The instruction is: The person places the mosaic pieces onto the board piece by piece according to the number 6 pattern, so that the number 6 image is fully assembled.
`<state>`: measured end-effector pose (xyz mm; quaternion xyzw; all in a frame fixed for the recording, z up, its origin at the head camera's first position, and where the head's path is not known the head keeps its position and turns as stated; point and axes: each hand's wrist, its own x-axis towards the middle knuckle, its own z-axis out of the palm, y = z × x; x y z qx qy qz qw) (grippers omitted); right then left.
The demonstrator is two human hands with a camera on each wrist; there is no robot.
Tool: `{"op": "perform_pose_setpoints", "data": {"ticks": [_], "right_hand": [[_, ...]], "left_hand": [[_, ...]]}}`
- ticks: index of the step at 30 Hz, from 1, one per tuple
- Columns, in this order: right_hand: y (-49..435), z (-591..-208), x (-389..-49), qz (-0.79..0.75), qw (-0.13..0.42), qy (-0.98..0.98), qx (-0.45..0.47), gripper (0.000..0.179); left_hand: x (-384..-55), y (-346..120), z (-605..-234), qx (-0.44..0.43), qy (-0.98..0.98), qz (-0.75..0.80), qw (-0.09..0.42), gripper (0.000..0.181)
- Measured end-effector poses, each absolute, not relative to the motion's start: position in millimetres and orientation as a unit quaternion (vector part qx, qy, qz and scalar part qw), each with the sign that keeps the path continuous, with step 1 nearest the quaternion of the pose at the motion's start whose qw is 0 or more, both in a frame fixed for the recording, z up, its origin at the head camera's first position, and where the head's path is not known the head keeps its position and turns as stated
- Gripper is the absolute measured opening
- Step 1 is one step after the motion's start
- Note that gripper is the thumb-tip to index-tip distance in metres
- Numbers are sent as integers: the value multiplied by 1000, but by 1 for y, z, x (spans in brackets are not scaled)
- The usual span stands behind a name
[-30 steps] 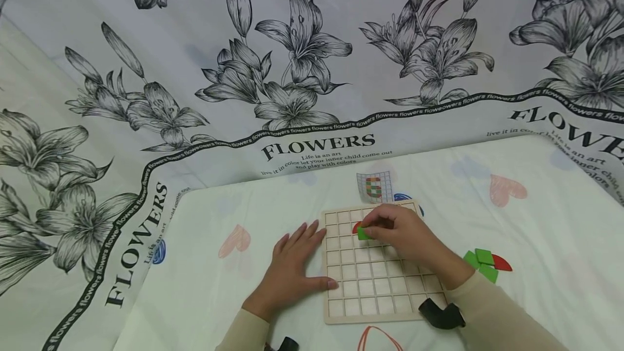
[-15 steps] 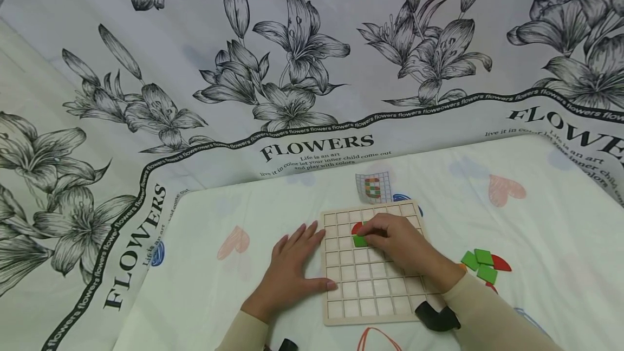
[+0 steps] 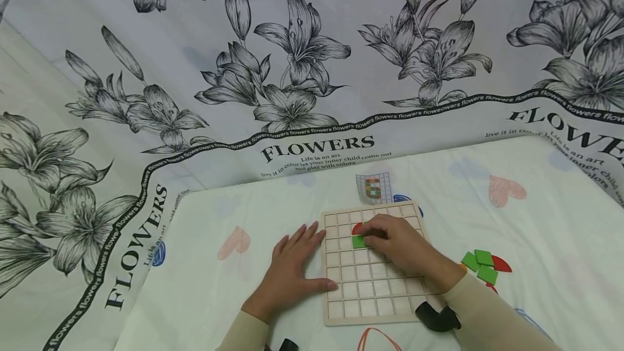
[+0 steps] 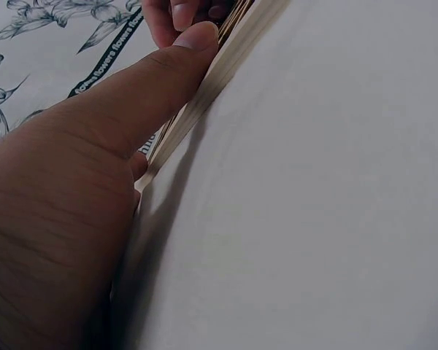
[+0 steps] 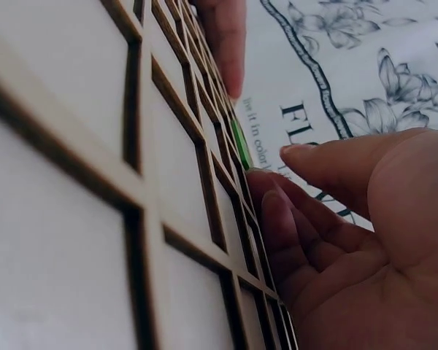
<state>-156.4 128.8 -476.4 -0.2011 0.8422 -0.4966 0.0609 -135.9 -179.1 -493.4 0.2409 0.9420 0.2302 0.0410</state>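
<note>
A wooden grid board lies on the cloth-covered table. My left hand spreads along its left side, thumb touching the edge and fingertips at the upper left. One green square tile lies in a grid cell, just below a red quarter-round tile. Over the board, my right hand has its fingertips at these tiles and partly covers them. From the right wrist, an index fingertip touches the green tile's edge, while the thumb stands apart from it.
Right of the board lies a small pile of green tiles with red quarter-rounds. A pattern card with a coloured grid drawing sits behind the board. Black wrist gear is on the right wrist.
My right hand has lowered the green tile from its fingertips into the cell below the red tile and loosened its pinch. The left hand stays at the board's edge.
</note>
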Motion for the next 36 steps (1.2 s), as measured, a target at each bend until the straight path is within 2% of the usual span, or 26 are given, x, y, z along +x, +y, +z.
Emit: {"op": "perform_pose_setpoints", "data": {"ticks": [7, 23, 36], "right_hand": [[129, -475, -155, -513, 72, 830, -205, 17], [126, -467, -154, -572, 89, 795, -181, 28], [137, -454, -157, -703, 163, 676, -149, 61]], "left_hand": [[-135, -178, -493, 242, 941, 232, 39, 111], [-135, -178, -493, 240, 941, 235, 40, 112], [-135, -178, -494, 236, 942, 237, 43, 111]]}}
